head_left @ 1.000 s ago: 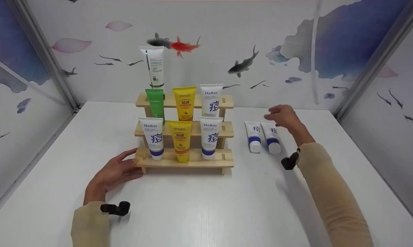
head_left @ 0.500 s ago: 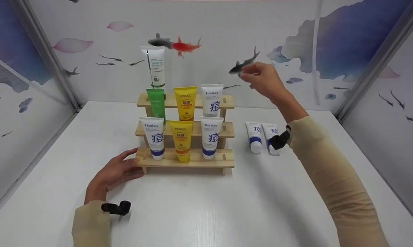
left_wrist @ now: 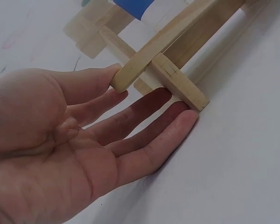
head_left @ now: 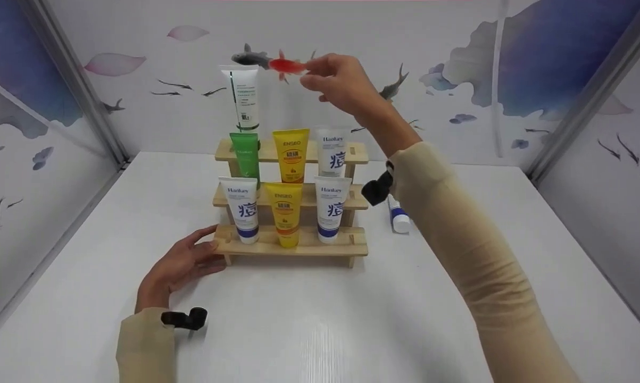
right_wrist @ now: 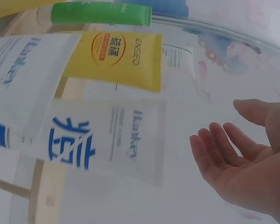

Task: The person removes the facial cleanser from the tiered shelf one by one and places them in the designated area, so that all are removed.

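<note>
A three-tier wooden display stand (head_left: pixel 293 252) holds several upright squeeze tubes. My left hand (head_left: pixel 184 263) holds its lower left end; in the left wrist view the thumb touches the shelf end (left_wrist: pixel 123 81) and fingertips meet the leg (left_wrist: pixel 179 79). Bare of any object, my right hand (head_left: pixel 343 85) hovers above the stand's right side, fingers loosely bent. Left of it, a tall white tube (head_left: pixel 243 101) stands on the top tier. Below are a green tube (head_left: pixel 245 159), a yellow tube (head_left: pixel 291 154) and a white tube (head_left: pixel 331 154). White (head_left: pixel 243 210), yellow (head_left: pixel 285 215) and white (head_left: pixel 330 210) tubes fill the front tier.
A white tube with a blue band (head_left: pixel 399 219) lies on the white table (head_left: pixel 277 319) right of the stand, partly behind my right sleeve. Printed wall panels (head_left: pixel 458 64) rise at the back and sides.
My right hand has risen from above the lying tubes and moved left over the stand. Its forearm now covers one of those tubes. The left hand stays at the stand's end.
</note>
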Available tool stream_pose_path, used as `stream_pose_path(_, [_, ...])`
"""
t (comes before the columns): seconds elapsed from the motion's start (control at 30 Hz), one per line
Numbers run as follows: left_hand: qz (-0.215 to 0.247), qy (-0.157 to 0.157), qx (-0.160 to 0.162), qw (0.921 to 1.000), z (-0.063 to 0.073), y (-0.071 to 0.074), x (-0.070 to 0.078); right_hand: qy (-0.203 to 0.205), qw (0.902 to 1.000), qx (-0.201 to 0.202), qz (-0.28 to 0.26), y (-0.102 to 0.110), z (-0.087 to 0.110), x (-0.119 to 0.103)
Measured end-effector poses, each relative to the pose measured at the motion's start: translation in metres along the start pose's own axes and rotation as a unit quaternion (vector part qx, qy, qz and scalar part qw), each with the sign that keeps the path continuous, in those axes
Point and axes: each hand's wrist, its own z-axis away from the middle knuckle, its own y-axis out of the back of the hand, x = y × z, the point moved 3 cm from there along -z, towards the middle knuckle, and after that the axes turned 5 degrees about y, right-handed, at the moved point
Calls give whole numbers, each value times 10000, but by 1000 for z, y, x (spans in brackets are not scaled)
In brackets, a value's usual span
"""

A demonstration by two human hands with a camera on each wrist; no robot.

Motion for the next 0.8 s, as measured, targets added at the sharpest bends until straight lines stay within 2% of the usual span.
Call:
stream_pose_path(0.13, [8, -53, -40, 10000, 0, -2, 1, -29, 9999, -112, 21, -17, -10, -10])
stream_pose_path(0.53, [-29, -94, 78, 9999, 2, 3, 2, -364, 9975, -565, 229, -58, -39, -16])
stream_pose_path(0.8, [-59, -117, 167, 9998, 0, 1, 0, -523, 9941, -559, 767, -68, -56, -20])
